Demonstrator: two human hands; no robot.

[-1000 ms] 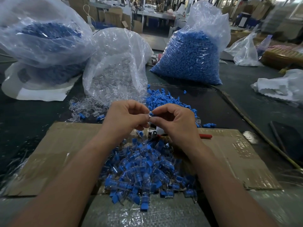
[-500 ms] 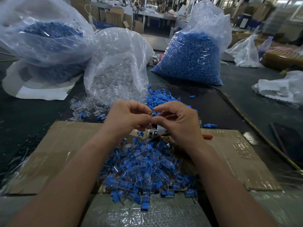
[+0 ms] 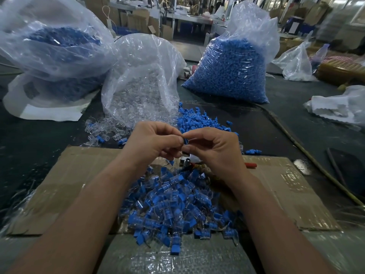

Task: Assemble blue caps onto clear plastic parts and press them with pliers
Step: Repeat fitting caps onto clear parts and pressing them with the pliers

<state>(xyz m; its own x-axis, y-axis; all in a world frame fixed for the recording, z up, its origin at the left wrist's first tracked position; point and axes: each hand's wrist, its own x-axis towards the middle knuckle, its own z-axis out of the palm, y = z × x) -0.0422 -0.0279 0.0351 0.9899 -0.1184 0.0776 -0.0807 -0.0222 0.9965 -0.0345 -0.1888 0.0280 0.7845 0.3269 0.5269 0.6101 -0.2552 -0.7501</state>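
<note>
The left hand [image 3: 156, 143] and right hand [image 3: 215, 149] are pinching a small blue cap [image 3: 185, 140] between curled fingertips, likely seating it; the finished pile [image 3: 173, 204] is lying beneath the wrists, probably for easy dropping.

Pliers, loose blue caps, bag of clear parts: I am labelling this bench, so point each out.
pliers [image 3: 250, 165], head view, red handle end.
loose blue caps [image 3: 197, 120], head view, middle of heap.
bag of clear parts [image 3: 138, 89], head view, front wall.

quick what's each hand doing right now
Left hand: closed, pinching a small blue part.
Right hand: closed, pinching that same part, mostly hidden.
</note>
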